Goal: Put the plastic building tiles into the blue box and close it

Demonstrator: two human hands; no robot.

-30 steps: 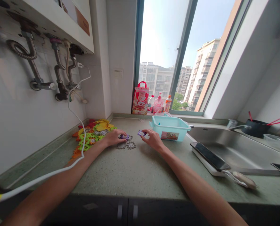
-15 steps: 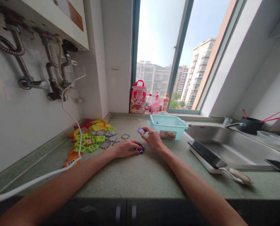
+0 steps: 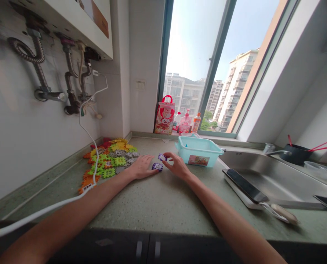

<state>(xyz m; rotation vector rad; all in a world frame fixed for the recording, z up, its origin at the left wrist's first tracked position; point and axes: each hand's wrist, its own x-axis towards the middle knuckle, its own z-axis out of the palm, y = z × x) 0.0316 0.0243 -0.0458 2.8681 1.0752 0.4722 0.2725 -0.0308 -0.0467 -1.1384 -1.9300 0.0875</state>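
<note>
Between finger and thumb, my right hand (image 3: 177, 167) holds a purple interlocking plastic piece (image 3: 162, 157) with a white window-like centre. A second purple piece with a white centre (image 3: 157, 167) lies on the counter just below it, beside my left thumb. My left hand (image 3: 141, 167) is open and low over the counter, fingers stretched forward at the edge of the grey pieces (image 3: 131, 160); whether its fingertips touch one is hard to tell. Left of it spreads a pile of green pieces (image 3: 108, 172), yellow pieces (image 3: 119, 146) and orange pieces (image 3: 86, 179).
A light-blue plastic tub (image 3: 199, 148) stands right of my right hand. Farther right are a phone (image 3: 246, 185) on a white object, a brush and a steel sink (image 3: 276, 172). A white cable (image 3: 50, 205) crosses the counter's left side. Bottles (image 3: 185, 123) line the windowsill.
My left hand has let go of the lower purple piece and moved left, its fingers spreading. My right hand has brought its purple piece close above the other. The view has shifted slightly left.
</note>
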